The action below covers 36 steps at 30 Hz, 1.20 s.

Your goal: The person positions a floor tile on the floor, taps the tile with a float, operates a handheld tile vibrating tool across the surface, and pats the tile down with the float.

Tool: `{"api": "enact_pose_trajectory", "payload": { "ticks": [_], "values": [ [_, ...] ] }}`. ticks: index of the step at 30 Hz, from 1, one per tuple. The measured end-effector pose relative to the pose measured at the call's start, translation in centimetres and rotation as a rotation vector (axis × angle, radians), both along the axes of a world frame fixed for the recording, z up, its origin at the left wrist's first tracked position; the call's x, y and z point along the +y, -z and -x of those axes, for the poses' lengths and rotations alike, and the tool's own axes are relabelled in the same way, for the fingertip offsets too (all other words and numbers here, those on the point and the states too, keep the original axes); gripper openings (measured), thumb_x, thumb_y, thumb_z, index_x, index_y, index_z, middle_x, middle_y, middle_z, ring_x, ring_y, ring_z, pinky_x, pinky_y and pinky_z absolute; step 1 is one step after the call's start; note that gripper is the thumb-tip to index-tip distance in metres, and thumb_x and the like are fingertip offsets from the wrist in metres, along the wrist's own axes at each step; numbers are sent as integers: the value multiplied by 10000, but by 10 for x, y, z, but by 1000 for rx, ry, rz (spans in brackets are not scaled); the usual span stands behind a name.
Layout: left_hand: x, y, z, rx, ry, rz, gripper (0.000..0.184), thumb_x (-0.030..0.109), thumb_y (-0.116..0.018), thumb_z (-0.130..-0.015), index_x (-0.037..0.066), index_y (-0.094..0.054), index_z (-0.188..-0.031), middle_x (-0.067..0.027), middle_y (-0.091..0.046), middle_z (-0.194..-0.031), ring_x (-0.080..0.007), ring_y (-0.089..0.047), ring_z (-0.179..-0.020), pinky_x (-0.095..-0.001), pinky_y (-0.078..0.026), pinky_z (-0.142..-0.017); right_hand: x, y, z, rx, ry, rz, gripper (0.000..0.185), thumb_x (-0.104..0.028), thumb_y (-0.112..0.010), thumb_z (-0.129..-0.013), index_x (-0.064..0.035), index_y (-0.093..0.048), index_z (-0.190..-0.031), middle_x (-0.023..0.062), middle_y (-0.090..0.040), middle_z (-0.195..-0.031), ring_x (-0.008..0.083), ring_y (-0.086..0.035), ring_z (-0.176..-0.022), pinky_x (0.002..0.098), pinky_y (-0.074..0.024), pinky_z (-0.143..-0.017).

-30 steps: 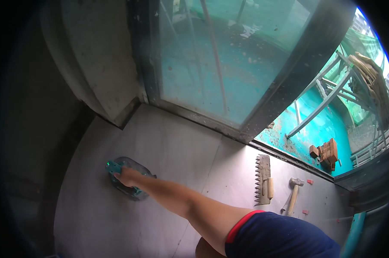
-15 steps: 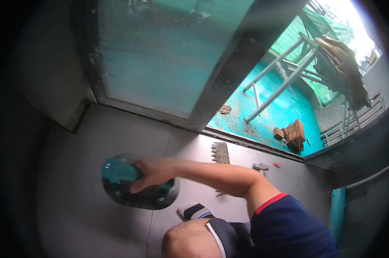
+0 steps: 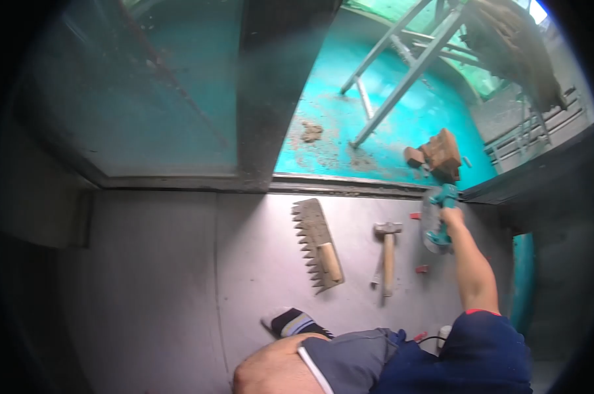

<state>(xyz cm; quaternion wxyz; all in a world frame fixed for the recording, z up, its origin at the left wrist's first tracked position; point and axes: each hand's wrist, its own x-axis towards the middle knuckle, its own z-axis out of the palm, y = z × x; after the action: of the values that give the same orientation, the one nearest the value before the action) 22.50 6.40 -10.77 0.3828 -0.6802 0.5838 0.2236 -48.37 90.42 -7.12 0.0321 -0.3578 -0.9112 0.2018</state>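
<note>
My right hand (image 3: 451, 217) is closed around the handle of a teal tile vibrator (image 3: 447, 196). The machine is tipped on its side, with its broad round base turned to the left. It is at the right, near the door track; whether it touches the floor I cannot tell. To its left lies a hammer (image 3: 389, 259) with a wooden handle. Farther left is a large notched trowel (image 3: 315, 230), its teeth facing left and its wooden grip up. Small red pieces (image 3: 422, 269) lie around the machine. My left hand is out of view.
A sliding door frame (image 3: 261, 98) and its floor track (image 3: 356, 188) border the grey floor (image 3: 159, 282). Beyond are bricks (image 3: 445, 154), a metal trestle (image 3: 409, 75) and mortar crumbs (image 3: 311, 131). My socked foot (image 3: 297, 323) is at the bottom; a teal strip (image 3: 523, 276) stands right.
My right hand has carried the tile vibrator from the left floor area across to the far right, and it has turned onto its side. The trowel and hammer are now uncovered. My view has shifted.
</note>
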Motion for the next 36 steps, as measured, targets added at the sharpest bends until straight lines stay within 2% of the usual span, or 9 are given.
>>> {"api": "enact_pose_trajectory", "payload": {
  "ticks": [4,14,16,18,22,24,28,31,36],
  "values": [
    [1,-42,135,-36,471,27,796,494,-629,-925,-61,-412,-1454,-258,-447,-1483,-379,-416,-1393,-433,-350,-1157,126,65,-32,-160,47,-198,349,-185,-533,-822,82,-706,-966,277,-708,-994,403,-697,-972,489,-521,-807],
    [72,-5,353,116,944,-126,776,539,-556,-944,-7,-409,-1475,-262,-442,-1487,-395,-398,-1403,-438,-342,-1149,255,190,-129,-74,-77,-190,559,-275,-629,-819,95,-562,-1233,288,-661,-1119,446,-634,-1063,479,-467,-908],
    [108,6,385,221,940,-77,851,556,-560,-936,-31,-329,-1507,-273,-355,-1541,-390,-338,-1441,-446,-325,-1159,258,199,-140,-59,-69,-435,460,-335,-579,-888,28,-631,-1167,254,-690,-1067,419,-652,-1055,455,-468,-959],
    [138,25,406,124,881,5,895,582,-539,-938,-56,-288,-1513,-287,-303,-1561,-384,-301,-1460,-446,-317,-1164,361,272,-174,33,-110,-476,609,-550,-668,-859,-91,-643,-1259,262,-632,-1234,429,-625,-1094,527,-490,-934],
    [130,39,405,89,846,44,970,649,-524,-918,-92,-288,-1498,-310,-333,-1536,-425,-376,-1409,-433,-322,-1162,230,169,-153,-157,71,-493,540,-477,-665,-887,-21,-668,-1177,247,-678,-1106,410,-654,-987,507,-511,-870],
    [135,36,416,89,785,101,935,689,-500,-907,-103,-437,-1399,-324,-427,-1459,-428,-431,-1364,-445,-355,-1132,196,147,-141,-186,83,-465,512,-441,-664,-902,14,-681,-1136,240,-700,-1043,400,-669,-933,496,-521,-838],
    [146,40,455,-5,714,148,844,715,-523,-880,-95,-686,-1054,-329,-621,-1194,-457,-590,-1150,-477,-447,-1010,164,125,-128,-262,21,-429,487,-421,-665,-910,32,-703,-1086,237,-715,-990,390,-677,-881,484,-526,-803],
    [142,48,449,30,734,215,789,696,-548,-877,-77,-703,-863,-309,-666,-1011,-466,-635,-1001,-502,-484,-903,156,115,-116,-313,-33,-411,476,-419,-668,-912,32,-719,-1056,238,-719,-970,385,-678,-856,476,-526,-783],
    [141,49,447,51,773,233,774,684,-591,-859,-82,-699,-884,-303,-681,-961,-473,-649,-967,-499,-503,-870,160,119,-111,-333,-28,-417,429,-383,-655,-910,25,-714,-1029,223,-714,-943,370,-674,-840,474,-527,-775]
  ]
}}
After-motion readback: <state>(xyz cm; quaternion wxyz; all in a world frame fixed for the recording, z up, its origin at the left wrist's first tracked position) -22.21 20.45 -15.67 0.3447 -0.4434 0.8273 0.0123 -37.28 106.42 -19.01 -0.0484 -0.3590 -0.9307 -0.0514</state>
